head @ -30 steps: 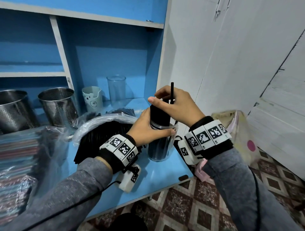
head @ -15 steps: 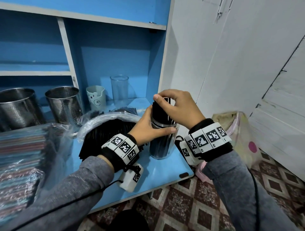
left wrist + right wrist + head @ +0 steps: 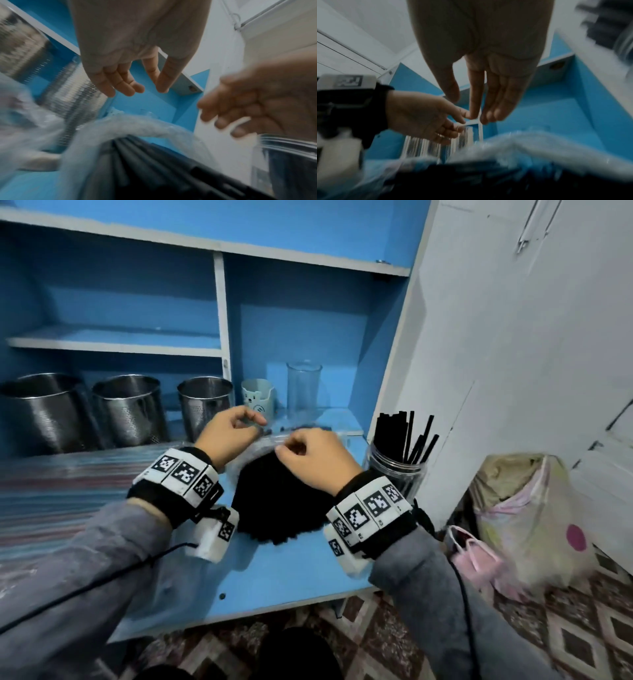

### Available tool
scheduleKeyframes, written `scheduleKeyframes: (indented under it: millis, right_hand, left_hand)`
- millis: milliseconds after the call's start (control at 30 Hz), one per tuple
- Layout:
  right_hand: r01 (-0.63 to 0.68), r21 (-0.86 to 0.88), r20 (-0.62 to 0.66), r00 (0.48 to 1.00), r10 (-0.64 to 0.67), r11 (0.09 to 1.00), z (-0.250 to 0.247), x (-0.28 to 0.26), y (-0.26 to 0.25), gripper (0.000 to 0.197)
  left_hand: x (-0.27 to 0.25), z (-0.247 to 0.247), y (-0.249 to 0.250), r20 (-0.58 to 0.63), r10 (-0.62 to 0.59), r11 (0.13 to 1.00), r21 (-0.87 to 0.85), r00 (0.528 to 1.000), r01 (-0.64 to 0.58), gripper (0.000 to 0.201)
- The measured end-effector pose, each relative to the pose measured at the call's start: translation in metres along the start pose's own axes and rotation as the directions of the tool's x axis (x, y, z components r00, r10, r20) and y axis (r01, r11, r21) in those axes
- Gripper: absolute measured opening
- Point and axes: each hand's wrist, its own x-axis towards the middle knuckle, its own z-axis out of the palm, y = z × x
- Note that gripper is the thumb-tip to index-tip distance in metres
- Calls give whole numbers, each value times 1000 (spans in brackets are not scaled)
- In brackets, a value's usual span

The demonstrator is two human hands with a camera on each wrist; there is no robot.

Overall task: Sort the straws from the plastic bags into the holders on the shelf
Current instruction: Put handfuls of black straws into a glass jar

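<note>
A clear plastic bag of black straws [image 3: 281, 501] lies on the blue shelf board [image 3: 274, 577]. Its crinkled mouth [image 3: 137, 124] faces the back of the shelf. My left hand [image 3: 251, 421] hovers over the left side of that mouth, fingers loosely bent and holding nothing [image 3: 149, 89]. My right hand [image 3: 291, 448] hangs just above the bag's right side, its fingers nearly straight and empty [image 3: 467, 108]. To the right stands a clear jar [image 3: 394, 474] with black straws [image 3: 407, 436] upright in it; some lean outward.
Three perforated steel holders [image 3: 130, 409] stand at the back left. A pale bear cup [image 3: 257, 398] and a tall clear glass [image 3: 303, 385] are behind the hands. A bag of coloured straws [image 3: 51, 491] lies on the left. Plastic bags [image 3: 527, 518] sit on the floor to the right.
Both hands have let go of the jar and its straws and moved left over the bag of black straws. The jar stands alone with the straws in it.
</note>
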Motion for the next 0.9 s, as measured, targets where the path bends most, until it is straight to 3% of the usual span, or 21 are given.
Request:
scheduleKeyframes:
  millis: [100,200,333,600,900]
  right_hand:
    - [-93,-151,171,978,119,984,30,6,-2,31]
    - [-121,-278,234,954,189,953,49,12,-5,45]
    - [-188,-294,274,923,271,937,58,18,-3,55]
    - [-174,-140,184,963,199,975,54,15,6,25]
    - [-176,124,72,983,169,977,39,16,16,24]
  left_hand:
    - [-3,-12,-16,101,-111,987,130,989,98,22]
    - [-9,-13,-19,215,-159,968,226,964,110,24]
    - [-13,-8,-21,188,-157,974,192,970,120,35]
    - [-11,0,-26,125,-141,983,140,982,123,44]
    - [-14,0,-23,111,-120,990,89,987,111,47]
